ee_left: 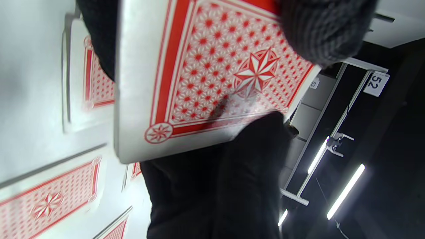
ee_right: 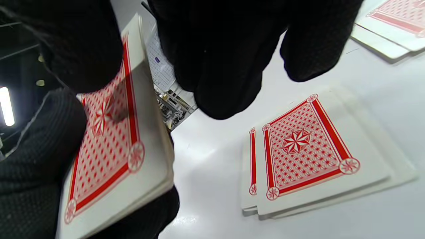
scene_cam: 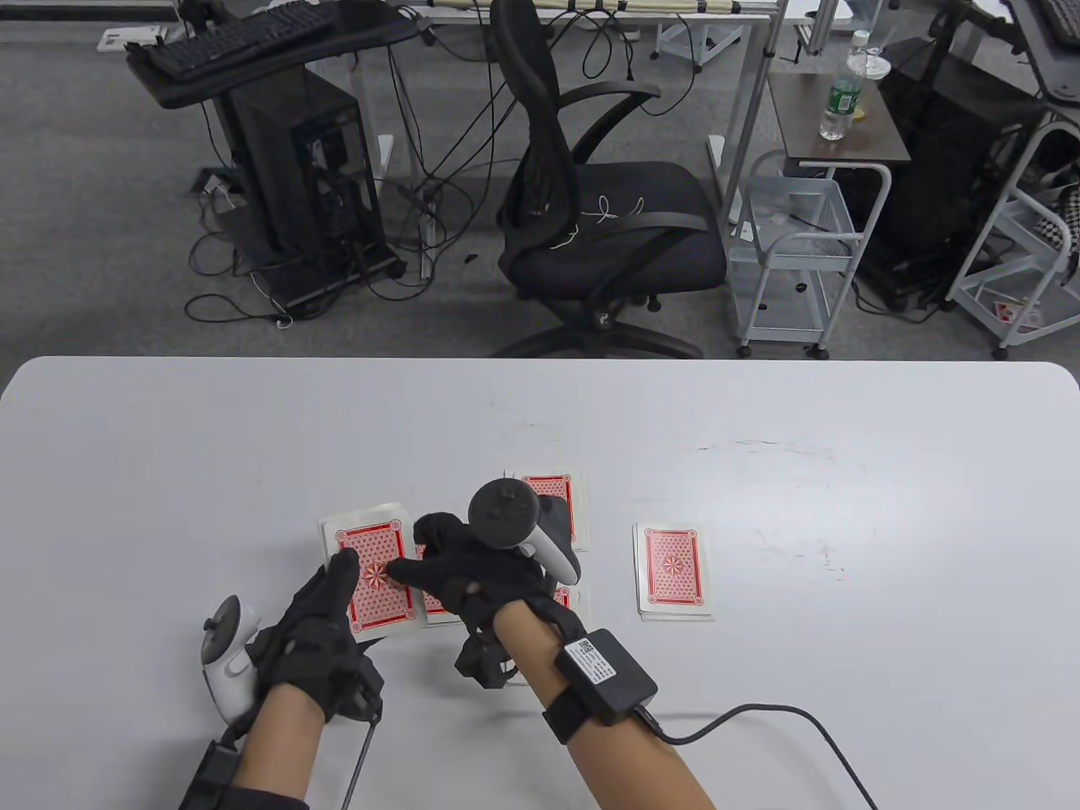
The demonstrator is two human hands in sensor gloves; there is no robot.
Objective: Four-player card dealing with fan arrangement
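Observation:
My left hand point(scene_cam: 325, 624) holds the red-backed deck point(scene_cam: 375, 582) face down just above the table's near left. The right hand point(scene_cam: 456, 574) reaches across to it. In the right wrist view its thumb point(ee_right: 83, 49) presses on the top card of the deck point(ee_right: 113, 149), while the other fingers point(ee_right: 215, 66) hang beside the deck's edge, apart from it. Dealt piles lie face down: one far middle point(scene_cam: 553, 498), one at the right point(scene_cam: 672, 569), and two partly hidden under my right hand and wrist point(scene_cam: 434, 606) point(scene_cam: 564, 597). In the left wrist view the deck point(ee_left: 212, 66) fills the frame.
The white table point(scene_cam: 844, 439) has bare room at the right and far side. A cable point(scene_cam: 759, 717) trails from the box on my right forearm across the near edge. An office chair point(scene_cam: 607, 219) and a wire cart point(scene_cam: 793, 253) stand beyond the table.

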